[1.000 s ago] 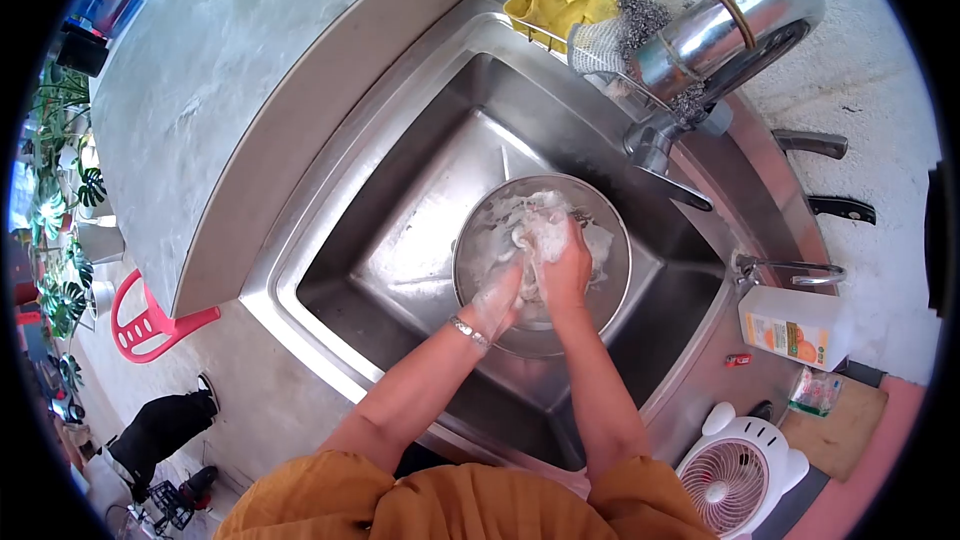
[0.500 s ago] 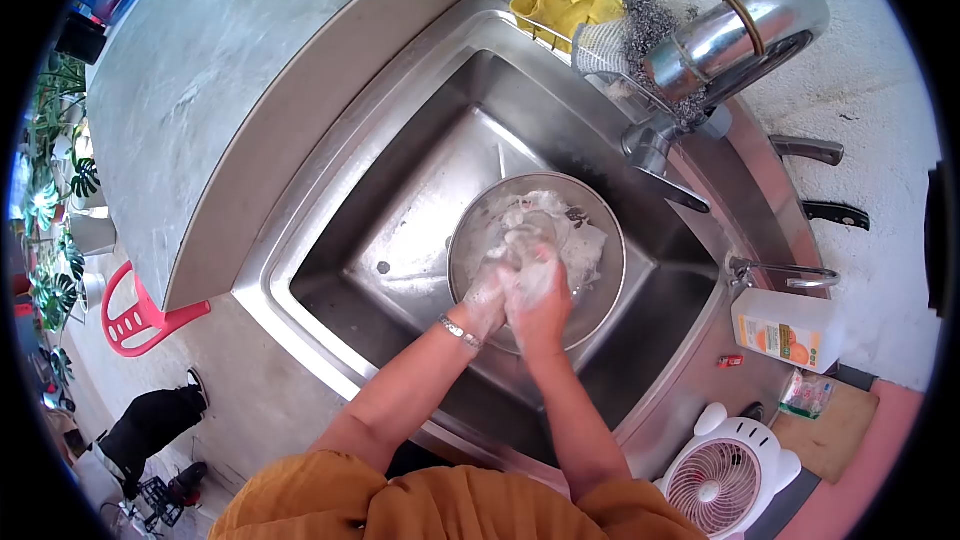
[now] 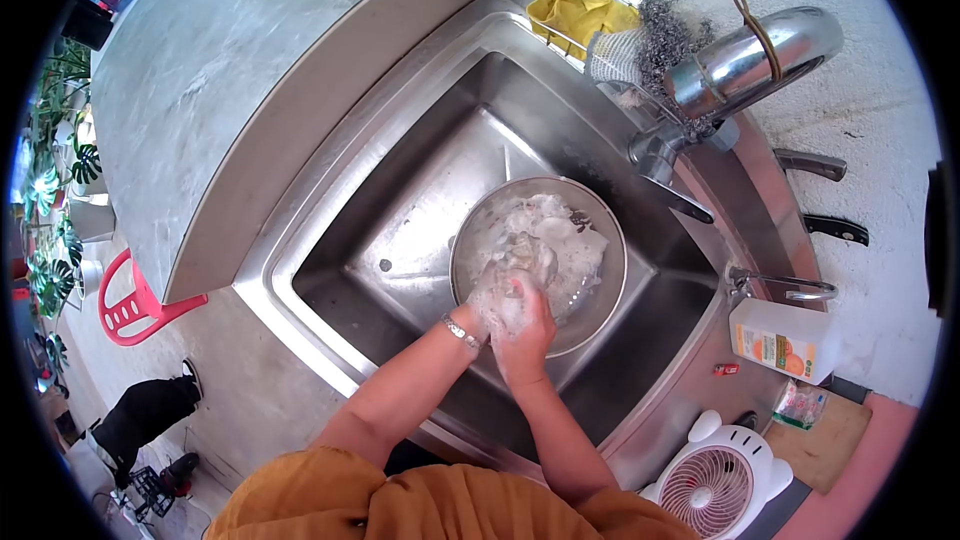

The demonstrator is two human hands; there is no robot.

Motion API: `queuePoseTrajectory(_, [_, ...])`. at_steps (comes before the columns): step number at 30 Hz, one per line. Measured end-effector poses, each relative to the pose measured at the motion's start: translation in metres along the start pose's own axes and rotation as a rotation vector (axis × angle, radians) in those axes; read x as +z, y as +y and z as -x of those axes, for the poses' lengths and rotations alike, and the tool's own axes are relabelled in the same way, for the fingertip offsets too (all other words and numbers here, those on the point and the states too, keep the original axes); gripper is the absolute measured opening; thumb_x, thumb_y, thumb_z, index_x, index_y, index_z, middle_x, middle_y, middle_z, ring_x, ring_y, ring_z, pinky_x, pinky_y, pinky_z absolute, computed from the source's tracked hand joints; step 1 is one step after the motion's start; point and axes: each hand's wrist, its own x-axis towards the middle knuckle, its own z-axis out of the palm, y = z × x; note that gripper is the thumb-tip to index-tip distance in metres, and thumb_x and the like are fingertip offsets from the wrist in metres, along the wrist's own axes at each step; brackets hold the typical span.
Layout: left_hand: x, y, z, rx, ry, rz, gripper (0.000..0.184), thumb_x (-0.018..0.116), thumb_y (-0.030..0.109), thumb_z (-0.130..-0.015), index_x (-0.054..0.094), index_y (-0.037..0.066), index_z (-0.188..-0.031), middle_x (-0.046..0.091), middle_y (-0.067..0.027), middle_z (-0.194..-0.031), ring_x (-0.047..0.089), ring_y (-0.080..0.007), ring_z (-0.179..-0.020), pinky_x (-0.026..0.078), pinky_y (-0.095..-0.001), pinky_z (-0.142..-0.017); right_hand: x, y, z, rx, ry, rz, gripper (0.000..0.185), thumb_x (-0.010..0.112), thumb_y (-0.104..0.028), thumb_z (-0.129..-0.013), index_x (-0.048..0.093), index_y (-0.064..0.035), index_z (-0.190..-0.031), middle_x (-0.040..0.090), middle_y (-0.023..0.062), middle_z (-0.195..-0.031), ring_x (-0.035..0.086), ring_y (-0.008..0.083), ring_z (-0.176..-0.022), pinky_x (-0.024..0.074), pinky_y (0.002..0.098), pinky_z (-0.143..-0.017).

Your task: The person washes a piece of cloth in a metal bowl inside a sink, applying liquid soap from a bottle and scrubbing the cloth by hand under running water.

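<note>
A round metal bowl (image 3: 612, 280) stands in the steel sink (image 3: 400, 190), with white suds and pale, wet material inside. Over its lower left part, my left hand (image 3: 490, 308) is covered in foam and pressed against my right hand; a bracelet (image 3: 461, 330) circles the left wrist. My right hand (image 3: 530, 325) has its fingers curled in the foam against the left. Suds hide the fingers and whatever lies between the two hands.
A faucet (image 3: 750, 65), scourers (image 3: 668, 40) and a yellow cloth (image 3: 575, 5) are at the sink's back edge. On the right are two knives (image 3: 835, 230), a jug (image 3: 785, 340), a white fan (image 3: 715, 490) and a board (image 3: 825, 445). Another person's leg (image 3: 150, 420) shows at lower left.
Both hands have moved down and left across the bowl, staying together, so more of the foamy contents shows. The view has shifted slightly.
</note>
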Motion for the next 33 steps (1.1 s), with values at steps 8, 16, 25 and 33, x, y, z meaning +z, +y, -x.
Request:
queuePoseTrajectory(8, [0.046, 0.047, -0.01, -0.567, 0.372, 0.077, 0.034, 0.044, 0.023, -0.092, 0.045, 0.004, -0.121, 0.056, -0.0076, -0.112, 0.056, -0.0171, -0.101, 0.049, -0.0304, -0.084, -0.024, 0.112, -0.062, 0.372, 0.089, -0.377, 0.028, 0.049, -0.002, -0.079, 0.058, 0.0014, -0.106, 0.062, 0.0071, -0.098, 0.057, 0.0155, -0.091, 0.0438, 0.0277, -0.079])
queuePoseTrajectory(16, [0.023, 0.053, -0.015, -0.261, 0.204, -0.047, 0.042, 0.057, 0.001, -0.078, 0.045, -0.004, -0.117, 0.056, -0.009, -0.104, 0.056, -0.0158, -0.095, 0.047, -0.0284, -0.083, -0.091, 0.098, -0.046, 0.706, 0.052, -1.413, 0.047, 0.047, -0.015, -0.079, 0.042, 0.0001, -0.123, 0.051, 0.0122, -0.122, 0.048, 0.0242, -0.113, 0.038, 0.0386, -0.096])
queuePoseTrajectory(25, [-0.001, 0.034, -0.023, -0.149, 0.543, -0.812, 0.024, 0.053, 0.017, -0.083, 0.061, -0.004, -0.091, 0.061, -0.0131, -0.085, 0.057, -0.0165, -0.076, 0.046, -0.0286, -0.063, -0.083, 0.129, -0.019, 0.685, -0.016, -0.399, 0.024, 0.05, -0.004, -0.073, 0.048, -0.0007, -0.098, 0.055, 0.0114, -0.105, 0.054, 0.0249, -0.097, 0.0427, 0.0348, -0.088])
queuePoseTrajectory(33, [0.023, 0.044, -0.023, -0.382, 0.287, -0.607, 0.026, 0.051, 0.02, -0.087, 0.059, -0.001, -0.098, 0.059, -0.0102, -0.095, 0.054, -0.0158, -0.089, 0.044, -0.0268, -0.076, -0.029, 0.096, -0.027, 0.05, -0.358, 0.129, 0.045, 0.06, -0.006, -0.071, 0.05, -0.0008, -0.114, 0.055, 0.0166, -0.11, 0.051, 0.0286, -0.105, 0.0405, 0.0341, -0.087])
